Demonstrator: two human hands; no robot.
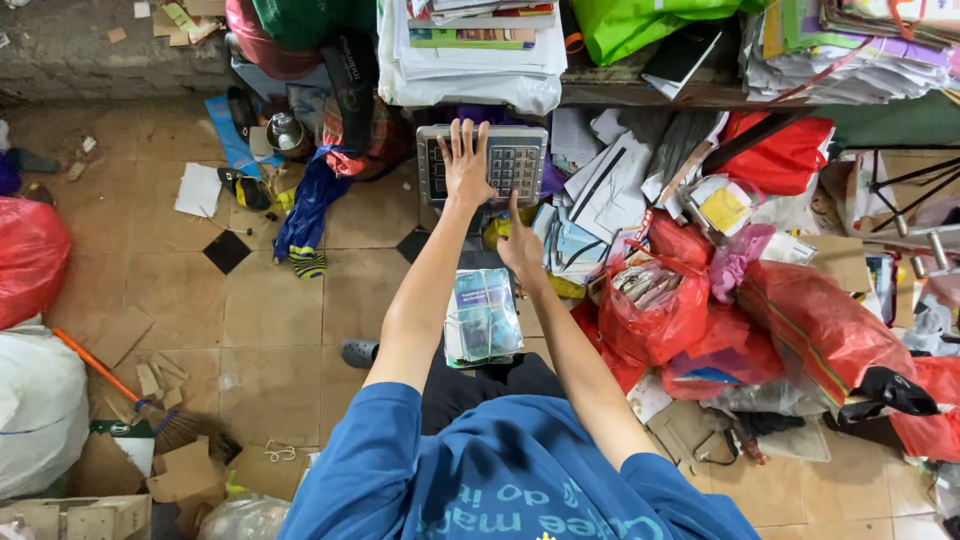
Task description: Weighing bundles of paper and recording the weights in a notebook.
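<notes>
Both on scale keypad [482, 163] — left hand [465, 165] flat, right hand [520, 240] pressing.

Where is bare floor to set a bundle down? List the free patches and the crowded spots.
Free: tan tiles left of the left hand and its arm, between the dark cloth and broom. Crowded: right of the right hand, red bags and papers; cardboard scraps bottom left.

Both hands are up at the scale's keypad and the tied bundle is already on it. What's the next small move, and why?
Probably lift the left hand off the scale head. It lies flat across the left half, likely hiding part of the panel, while the right hand has one finger out at the number keys. The tied bundle of booklets lies below, touched by neither hand.
</notes>
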